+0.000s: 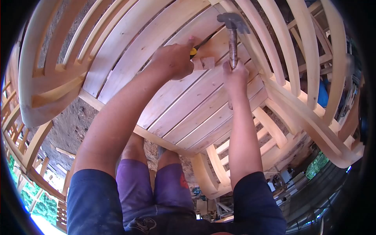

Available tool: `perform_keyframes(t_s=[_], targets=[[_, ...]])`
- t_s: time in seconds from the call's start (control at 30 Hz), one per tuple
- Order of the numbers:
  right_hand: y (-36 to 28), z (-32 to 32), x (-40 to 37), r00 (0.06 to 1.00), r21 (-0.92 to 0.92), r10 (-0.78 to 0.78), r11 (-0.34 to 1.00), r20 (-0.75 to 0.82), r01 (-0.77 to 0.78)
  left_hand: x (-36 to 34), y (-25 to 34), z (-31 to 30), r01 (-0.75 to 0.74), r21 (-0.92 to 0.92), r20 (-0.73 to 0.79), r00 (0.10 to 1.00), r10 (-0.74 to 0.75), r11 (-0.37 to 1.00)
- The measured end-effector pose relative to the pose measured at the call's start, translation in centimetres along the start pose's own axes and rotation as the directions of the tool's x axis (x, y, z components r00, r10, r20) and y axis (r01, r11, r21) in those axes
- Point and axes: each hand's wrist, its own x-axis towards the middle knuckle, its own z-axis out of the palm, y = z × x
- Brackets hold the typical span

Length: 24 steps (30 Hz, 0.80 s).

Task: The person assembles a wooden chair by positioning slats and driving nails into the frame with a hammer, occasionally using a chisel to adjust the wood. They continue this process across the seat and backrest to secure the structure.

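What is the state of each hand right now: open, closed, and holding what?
Left hand: closed on a yellow-handled tool.
Right hand: closed on the handle of a hammer.

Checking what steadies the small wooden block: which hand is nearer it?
Left. The left hand, holding a yellow-handled tool, is against the left edge of the small wooden block; the right hand, holding the hammer, is apart on its right.

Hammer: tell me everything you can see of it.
The hammer has a grey metal head across a worn, brownish shaft, material unclear. The right hand grips the shaft's lower end, head pointing away from the person, over the pale wooden slats. Whether the head touches the wood cannot be told.
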Motion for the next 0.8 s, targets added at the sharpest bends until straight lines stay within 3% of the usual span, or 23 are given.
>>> perform_keyframes(t_s=[0.1, 0.2, 0.3, 0.33, 0.43, 0.5, 0.53, 0.6, 0.67, 0.8], targets=[[-1.3, -0.6, -2.1, 0.968, 0.107, -0.204, 0.970, -0.143, 0.220, 0.1, -0.5, 0.1, 0.021, 0.037, -0.018, 1.000, -0.021, 0.999], [-1.7, 0.4, -3.1, 0.961, 0.208, -0.168, 0.954, -0.221, 0.214, 0.0, -0.1, -0.1, 0.033, 0.020, -0.008, 0.999, -0.033, 0.999], [-2.8, 0.0, -1.2, 0.998, 0.141, 0.062, 0.988, -0.019, -0.059, 0.2, -0.2, 0.5, 0.026, 0.018, -0.030, 0.999, -0.026, 0.999], [-1.9, 0.7, -1.2, 0.985, 0.089, -0.122, 0.987, -0.119, 0.133, 0.4, -0.2, 0.2, 0.022, 0.028, -0.055, 0.998, -0.020, 0.999], [-0.9, 0.8, -6.2, 0.996, 0.264, 0.064, 0.964, -0.064, -0.045, -0.1, -0.2, 1.2, 0.030, 0.029, -0.071, 0.997, -0.028, 0.999], [1.9, 2.3, -10.0, 0.990, 0.308, 0.010, 0.951, -0.139, 0.034, -0.4, -0.2, 1.3, 0.054, 0.010, -0.074, 0.996, -0.053, 0.998], [3.1, 2.8, -11.6, 0.989, 0.374, 0.096, 0.926, -0.109, -0.049, -0.8, 0.0, 0.9, 0.058, -0.001, -0.098, 0.994, -0.058, 0.998], [4.8, 3.9, -14.9, 0.961, 0.500, 0.275, 0.835, -0.014, -0.231, -2.6, 0.2, 1.0, 0.073, -0.014, -0.121, 0.990, -0.074, 0.997], [4.9, 3.7, -16.5, 0.910, 0.660, 0.384, 0.646, 0.154, -0.384, -4.9, -0.7, 0.8, 0.120, 0.018, -0.195, 0.974, -0.114, 0.993], [5.5, 4.0, -17.6, 0.826, 0.809, 0.426, 0.288, 0.370, -0.512, -6.1, -5.7, 0.8, 0.158, 0.062, -0.418, 0.901, -0.118, 0.986]])
